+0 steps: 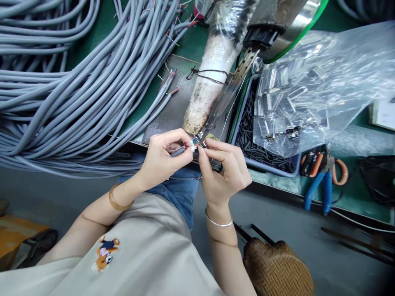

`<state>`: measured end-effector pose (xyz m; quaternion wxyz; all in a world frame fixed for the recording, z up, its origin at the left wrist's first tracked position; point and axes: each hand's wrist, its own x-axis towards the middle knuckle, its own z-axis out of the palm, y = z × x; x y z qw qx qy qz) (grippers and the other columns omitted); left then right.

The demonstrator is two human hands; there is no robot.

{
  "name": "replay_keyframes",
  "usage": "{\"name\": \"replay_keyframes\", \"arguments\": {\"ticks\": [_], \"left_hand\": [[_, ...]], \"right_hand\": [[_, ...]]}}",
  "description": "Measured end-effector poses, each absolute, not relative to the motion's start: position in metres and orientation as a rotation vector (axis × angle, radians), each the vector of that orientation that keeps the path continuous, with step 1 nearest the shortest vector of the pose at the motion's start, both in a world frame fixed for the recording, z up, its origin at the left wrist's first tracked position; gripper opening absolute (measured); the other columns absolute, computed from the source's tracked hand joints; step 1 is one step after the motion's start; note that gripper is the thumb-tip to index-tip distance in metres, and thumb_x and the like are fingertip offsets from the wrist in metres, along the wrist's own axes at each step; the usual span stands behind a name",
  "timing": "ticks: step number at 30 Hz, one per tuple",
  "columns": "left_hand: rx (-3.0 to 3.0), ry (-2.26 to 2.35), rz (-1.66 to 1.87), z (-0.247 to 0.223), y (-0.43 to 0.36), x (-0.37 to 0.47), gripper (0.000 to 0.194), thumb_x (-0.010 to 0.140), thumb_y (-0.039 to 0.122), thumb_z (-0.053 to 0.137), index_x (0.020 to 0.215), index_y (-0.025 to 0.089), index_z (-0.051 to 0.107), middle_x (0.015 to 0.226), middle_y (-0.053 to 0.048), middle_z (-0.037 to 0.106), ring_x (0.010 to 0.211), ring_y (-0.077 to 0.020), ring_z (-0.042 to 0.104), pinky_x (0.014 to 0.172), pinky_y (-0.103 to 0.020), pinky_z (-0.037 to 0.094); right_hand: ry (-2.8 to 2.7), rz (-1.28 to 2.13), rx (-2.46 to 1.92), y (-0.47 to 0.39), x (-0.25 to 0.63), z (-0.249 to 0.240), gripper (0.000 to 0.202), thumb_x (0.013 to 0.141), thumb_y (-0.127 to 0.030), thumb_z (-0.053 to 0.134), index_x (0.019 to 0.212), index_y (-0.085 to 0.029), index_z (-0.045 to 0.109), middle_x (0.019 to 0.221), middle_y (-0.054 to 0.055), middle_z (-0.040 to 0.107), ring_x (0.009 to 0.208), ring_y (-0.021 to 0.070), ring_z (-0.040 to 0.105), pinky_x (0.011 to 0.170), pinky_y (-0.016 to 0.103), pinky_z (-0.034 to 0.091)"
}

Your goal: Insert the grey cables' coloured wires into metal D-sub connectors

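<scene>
We see the grey cable [177, 153] just above the near edge of the surface [191, 49], in front of the body. Its long axis runs from left to right across our view, rising slightly, and its stripped end points right, with the coloured wires [195, 142] fanning toward a small metal connector [204, 144] beneath the soldering iron [220, 105].

Our left hand [166, 152] is closed, thumb and fingers pinched on the cable close to its bared end. Our right hand [226, 166] has thumb and fingertips drawn nearly together beside the connector; we cannot tell whether they grip it or only touch it. The two hands face each other, fingertips near one another. The blue tray [268, 163] sits to the right, the large bundle of cables [92, 82] to the left.
</scene>
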<state>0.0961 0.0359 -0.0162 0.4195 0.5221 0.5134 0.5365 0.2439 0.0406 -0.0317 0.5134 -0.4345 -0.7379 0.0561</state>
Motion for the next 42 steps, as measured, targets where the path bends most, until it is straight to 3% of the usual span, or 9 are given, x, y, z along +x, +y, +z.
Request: {"name": "replay_keyframes", "arguments": {"ticks": [24, 33, 42], "left_hand": [[1.213, 1.288, 1.328, -0.0137, 0.0359, 0.0953, 0.009, 0.075, 0.016, 0.068, 0.071, 0.015, 0.060, 0.066, 0.002, 0.058, 0.051, -0.0041, 0.045, 0.046, -0.015, 0.034], [1.208, 1.366, 1.342, -0.0157, 0.0344, 0.0991, 0.010, 0.074, 0.014, 0.068, 0.071, 0.016, 0.059, 0.060, 0.004, 0.052, 0.047, -0.0035, 0.036, 0.043, -0.017, 0.026], [0.979, 1.143, 1.327, -0.0151, 0.0369, 0.0964, 0.014, 0.074, 0.016, 0.074, 0.073, 0.016, 0.060, 0.054, 0.007, 0.053, 0.038, -0.0026, 0.042, 0.037, -0.016, 0.028]], "right_hand": [[-1.847, 0.034, -1.010, 0.0404, 0.2450, -0.0352, 0.015, 0.088, -0.013, 0.076, 0.089, -0.023, 0.065, 0.100, 0.002, 0.079, 0.085, 0.0151, 0.077, 0.076, 0.026, 0.063], [-1.825, 0.062, -1.009, 0.0422, 0.2452, -0.0381, 0.015, 0.087, -0.013, 0.076, 0.091, -0.023, 0.065, 0.100, 0.002, 0.080, 0.088, 0.0151, 0.077, 0.079, 0.026, 0.063], [-1.773, 0.091, -0.992, 0.0385, 0.2449, -0.0354, 0.018, 0.085, -0.009, 0.077, 0.090, -0.021, 0.064, 0.098, 0.002, 0.080, 0.086, 0.0153, 0.078, 0.079, 0.027, 0.063]]}}
